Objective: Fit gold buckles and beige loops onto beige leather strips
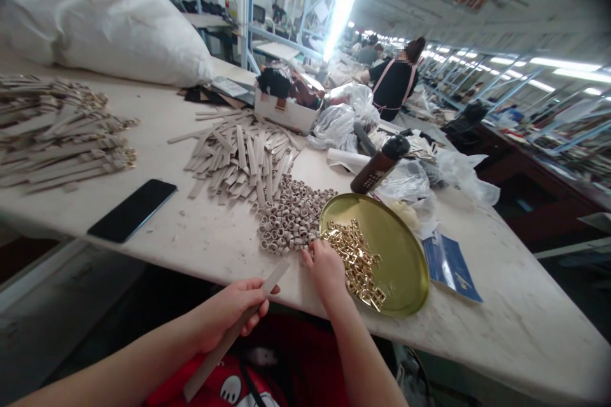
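Note:
My left hand (245, 305) is closed around a flat grey-beige strap (214, 356), held at a slant over the table's front edge with its upper end pointing away from me. My right hand (327, 270) reaches to the near right side of a heap of small grey-beige strap loops (289, 216). Its thumb and fingertips come together at the loops; what they pinch is too small to make out. Just right of that hand, gold-coloured metal buckles (356, 261) lie in a round, gold-coloured tray (405, 254). Beyond the loops is a pile of loose straps (243, 156).
A black phone (133, 210) lies on the left of the table (191, 254). Straps with gold-coloured ends (62, 133) are stacked at far left, below a large white sack (105, 19). A dark bottle (379, 165), plastic bags (344, 111) and a blue packet (451, 267) surround the tray. A person (394, 82) is farther back.

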Available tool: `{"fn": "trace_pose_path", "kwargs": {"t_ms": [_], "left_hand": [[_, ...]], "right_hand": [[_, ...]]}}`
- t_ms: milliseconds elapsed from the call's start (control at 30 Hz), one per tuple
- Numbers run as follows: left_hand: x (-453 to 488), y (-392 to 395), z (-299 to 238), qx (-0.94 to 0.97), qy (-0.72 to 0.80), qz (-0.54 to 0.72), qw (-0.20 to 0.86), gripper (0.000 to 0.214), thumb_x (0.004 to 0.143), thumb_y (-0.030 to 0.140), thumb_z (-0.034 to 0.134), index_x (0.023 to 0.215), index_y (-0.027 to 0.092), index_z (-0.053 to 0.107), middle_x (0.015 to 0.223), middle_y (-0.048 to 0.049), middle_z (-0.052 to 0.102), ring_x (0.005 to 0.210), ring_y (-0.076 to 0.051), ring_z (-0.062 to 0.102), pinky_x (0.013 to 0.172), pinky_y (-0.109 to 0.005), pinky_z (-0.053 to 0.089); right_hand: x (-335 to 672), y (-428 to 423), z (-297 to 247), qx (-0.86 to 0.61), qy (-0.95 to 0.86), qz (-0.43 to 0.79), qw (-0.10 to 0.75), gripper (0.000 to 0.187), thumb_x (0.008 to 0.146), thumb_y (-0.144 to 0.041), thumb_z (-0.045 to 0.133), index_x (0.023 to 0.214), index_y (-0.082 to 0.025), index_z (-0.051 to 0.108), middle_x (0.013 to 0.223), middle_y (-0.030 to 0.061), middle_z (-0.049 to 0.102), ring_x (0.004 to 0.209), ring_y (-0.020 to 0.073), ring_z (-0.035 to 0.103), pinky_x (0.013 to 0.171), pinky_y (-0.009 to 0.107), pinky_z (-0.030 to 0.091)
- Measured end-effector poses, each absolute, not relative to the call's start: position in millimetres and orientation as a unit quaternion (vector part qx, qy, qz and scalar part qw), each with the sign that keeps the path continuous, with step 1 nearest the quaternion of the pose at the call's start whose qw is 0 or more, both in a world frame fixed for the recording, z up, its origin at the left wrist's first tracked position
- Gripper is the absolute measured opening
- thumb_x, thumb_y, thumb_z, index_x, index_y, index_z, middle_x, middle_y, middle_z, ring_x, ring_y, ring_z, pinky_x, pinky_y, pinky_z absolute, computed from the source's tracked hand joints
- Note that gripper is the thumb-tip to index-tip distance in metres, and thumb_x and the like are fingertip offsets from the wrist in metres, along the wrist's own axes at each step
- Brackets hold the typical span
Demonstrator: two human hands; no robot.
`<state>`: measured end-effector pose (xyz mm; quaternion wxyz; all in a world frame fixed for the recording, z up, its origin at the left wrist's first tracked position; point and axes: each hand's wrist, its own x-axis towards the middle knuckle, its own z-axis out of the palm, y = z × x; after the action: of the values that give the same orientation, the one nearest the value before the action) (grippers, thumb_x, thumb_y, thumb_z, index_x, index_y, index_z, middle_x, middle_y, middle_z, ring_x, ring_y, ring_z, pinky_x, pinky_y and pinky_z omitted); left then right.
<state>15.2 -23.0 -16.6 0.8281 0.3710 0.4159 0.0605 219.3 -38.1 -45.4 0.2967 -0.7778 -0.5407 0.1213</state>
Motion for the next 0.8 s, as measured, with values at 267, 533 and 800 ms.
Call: {"fn": "trace_pose_path", "kwargs": {"t_ms": [267,533,800], "left_hand": [[13.1,-21.3,-25.1,0.502,0.416,0.099,0.752,0.036,0.075,0.047,0.044,0.085,0.014,0.051,0.052,0.0063,0.047,0.036,-0.005,0.038,0.035,-0.016,0.024],[33.6,-16.9,-20.1,0.592,0.367,0.095,0.711,0.032,0.078,0.043,0.040,0.086,0.014,0.050,0.045,0.0079,0.044,0.033,-0.006,0.036,0.035,-0.017,0.027],[29.3,-11.3,-26.4,0.611,0.384,0.112,0.683,0.028,0.082,0.039,0.037,0.085,0.014,0.050,0.047,0.0077,0.042,0.034,-0.006,0.032,0.034,-0.016,0.022]], "right_hand": [[218.5,-45.2,-51.0,-0.742,-0.495,0.189,0.410,0.019,0.075,-0.035,0.055,0.066,-0.019,0.053,0.065,0.0009,0.053,0.061,0.0155,0.048,0.059,0.028,0.039],[195.9,-59.8,-41.4,-0.556,-0.241,0.466,0.645,0.034,0.066,-0.039,0.067,0.095,-0.023,0.059,0.065,-0.0034,0.055,0.052,0.0094,0.047,0.051,0.023,0.040],[179.2,-53.4,-45.8,-0.492,-0.093,0.534,0.681,0.026,0.065,-0.039,0.068,0.085,-0.023,0.063,0.072,-0.0026,0.062,0.058,0.0082,0.054,0.056,0.022,0.045]]}}
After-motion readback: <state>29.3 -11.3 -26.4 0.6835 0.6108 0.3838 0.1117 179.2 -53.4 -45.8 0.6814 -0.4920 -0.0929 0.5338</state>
